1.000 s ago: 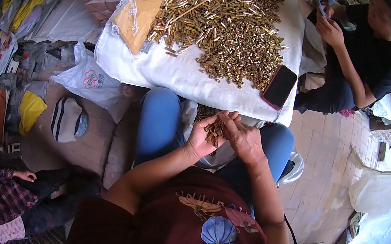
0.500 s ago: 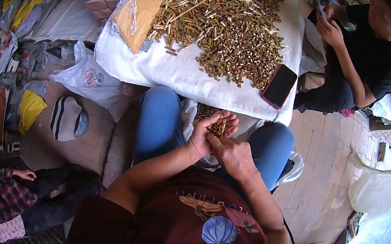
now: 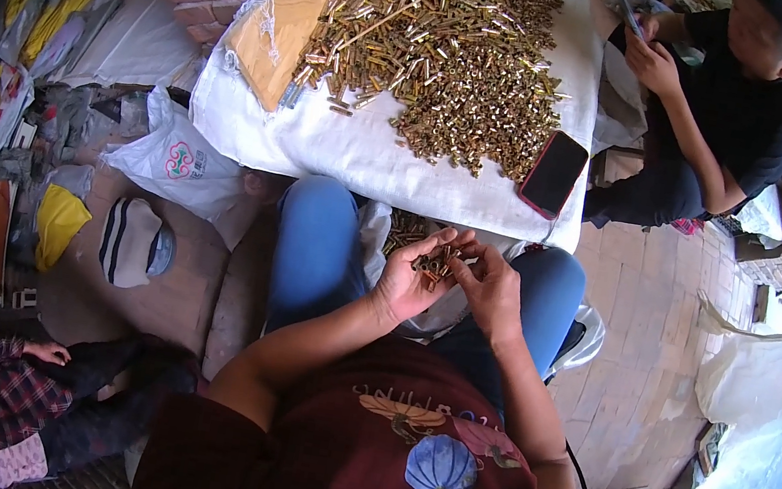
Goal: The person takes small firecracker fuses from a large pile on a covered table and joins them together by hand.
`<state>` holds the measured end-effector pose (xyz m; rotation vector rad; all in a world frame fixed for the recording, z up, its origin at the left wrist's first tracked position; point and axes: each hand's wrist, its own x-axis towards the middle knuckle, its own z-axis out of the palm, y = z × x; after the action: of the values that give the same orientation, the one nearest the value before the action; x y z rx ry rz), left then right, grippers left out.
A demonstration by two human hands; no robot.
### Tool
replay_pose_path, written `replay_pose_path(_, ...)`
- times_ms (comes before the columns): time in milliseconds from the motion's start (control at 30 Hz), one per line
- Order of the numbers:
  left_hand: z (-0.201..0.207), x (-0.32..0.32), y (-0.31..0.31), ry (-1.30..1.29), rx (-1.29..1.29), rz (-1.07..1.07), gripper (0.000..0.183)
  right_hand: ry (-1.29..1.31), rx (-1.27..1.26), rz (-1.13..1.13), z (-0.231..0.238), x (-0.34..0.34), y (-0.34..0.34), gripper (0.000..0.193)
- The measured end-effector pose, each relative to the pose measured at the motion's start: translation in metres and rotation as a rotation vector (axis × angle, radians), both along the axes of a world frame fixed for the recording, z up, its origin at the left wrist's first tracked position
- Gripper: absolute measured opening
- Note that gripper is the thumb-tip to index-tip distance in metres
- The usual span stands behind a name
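Note:
Cupped over my lap, my left hand (image 3: pixel 406 282) holds a small heap of brass-coloured metal pieces (image 3: pixel 432 265) in its palm and fingers. My right hand (image 3: pixel 492 295) meets it from the right, thumb and fingers pinched at a piece on the heap's edge; the fingertips partly hide it. Below the table edge, between my knees, an open bag (image 3: pixel 375 232) contains more such pieces. Ahead, the white-covered table (image 3: pixel 324 149) carries a large pile of long, tube-like brass pieces (image 3: pixel 385 16) and a pile of short ones (image 3: pixel 475 121).
A black phone (image 3: pixel 554 173) lies at the table's right corner, a wooden board (image 3: pixel 276 35) at its left. A person in black (image 3: pixel 734 114) sits at right with a phone; another in a plaid shirt (image 3: pixel 12 380) is at lower left. A white plastic bag (image 3: pixel 172 156) rests left of my knees.
My right hand has drawn up and right from the left palm, its fingers now at the heap's far edge. The left hand has opened slightly, showing more pieces.

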<state>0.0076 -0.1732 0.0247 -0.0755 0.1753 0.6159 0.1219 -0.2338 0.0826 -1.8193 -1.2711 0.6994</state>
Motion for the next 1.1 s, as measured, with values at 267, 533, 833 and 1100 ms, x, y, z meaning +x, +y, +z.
replay_pose_path(267,0.010,-0.002,-0.002,0.002,-0.023,-0.009,0.025,-0.172,0.258,0.245,-0.006,-0.001,-0.021,0.020)
replay_pose_path(533,0.020,-0.005,-0.005,0.053,0.027,-0.027,0.027,-0.616,0.305,0.536,0.004,-0.001,-0.022,0.020)
replay_pose_path(833,0.016,-0.008,-0.009,-0.058,-0.066,-0.041,0.027,-0.285,0.437,0.392,0.017,0.011,-0.022,0.016)
replay_pose_path(1100,0.015,-0.002,-0.012,0.079,0.052,0.006,0.029,-0.259,0.248,0.255,-0.002,0.007,-0.031,0.020)
